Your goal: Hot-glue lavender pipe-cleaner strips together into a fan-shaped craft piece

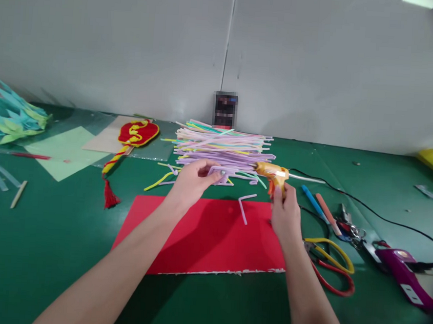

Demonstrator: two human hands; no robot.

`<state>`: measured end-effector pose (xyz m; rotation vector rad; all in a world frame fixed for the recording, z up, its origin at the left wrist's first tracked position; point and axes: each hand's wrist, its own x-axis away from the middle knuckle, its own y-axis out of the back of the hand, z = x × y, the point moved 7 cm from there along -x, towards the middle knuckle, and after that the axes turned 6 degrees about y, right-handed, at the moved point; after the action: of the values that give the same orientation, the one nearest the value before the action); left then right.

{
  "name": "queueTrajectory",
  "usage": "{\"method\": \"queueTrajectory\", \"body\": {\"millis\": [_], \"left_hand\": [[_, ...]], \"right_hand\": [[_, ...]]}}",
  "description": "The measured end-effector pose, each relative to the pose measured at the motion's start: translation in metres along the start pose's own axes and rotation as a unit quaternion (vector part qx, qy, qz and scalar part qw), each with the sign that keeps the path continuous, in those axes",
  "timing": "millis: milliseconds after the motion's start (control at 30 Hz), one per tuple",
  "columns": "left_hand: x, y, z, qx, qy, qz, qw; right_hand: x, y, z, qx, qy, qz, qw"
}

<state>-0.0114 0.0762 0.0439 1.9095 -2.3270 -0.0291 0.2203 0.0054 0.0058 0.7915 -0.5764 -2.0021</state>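
Note:
My left hand (193,180) pinches a bent lilac pipe cleaner (213,168) just in front of the pile. In my right hand (286,212) is a yellow hot glue gun (274,171), its nozzle pointing left towards the lilac piece, and a gap shows between them. A whitish glue stick (307,179) pokes out of the gun's back. Behind both hands lies a pile of pastel pipe cleaners (221,145). One more lilac pipe cleaner (241,208), bent at an angle, rests on the red sheet (211,245) below.
Right of my right hand lie scissors (348,282), blue and orange pens (315,202), keys (355,232) and a purple power strip (403,276) with a black cord. To the left are a red and yellow tasselled ornament (137,133), green paper (61,152) and teal leafy craft (14,115).

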Motion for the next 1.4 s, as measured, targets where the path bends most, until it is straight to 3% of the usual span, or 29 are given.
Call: {"method": "queueTrajectory", "body": {"millis": [300,633,1400], "left_hand": [[-0.001,0.001,0.002,-0.073,0.006,-0.003,0.997],[0.001,-0.005,0.002,-0.040,0.005,0.035,0.999],[0.004,-0.007,0.003,-0.052,0.009,0.028,0.998]], "right_hand": [[0.010,-0.005,0.020,-0.004,-0.010,-0.006,1.000],[0.011,-0.009,0.021,0.001,0.007,-0.009,1.000],[0.011,-0.005,0.021,-0.008,0.011,-0.033,0.999]]}}
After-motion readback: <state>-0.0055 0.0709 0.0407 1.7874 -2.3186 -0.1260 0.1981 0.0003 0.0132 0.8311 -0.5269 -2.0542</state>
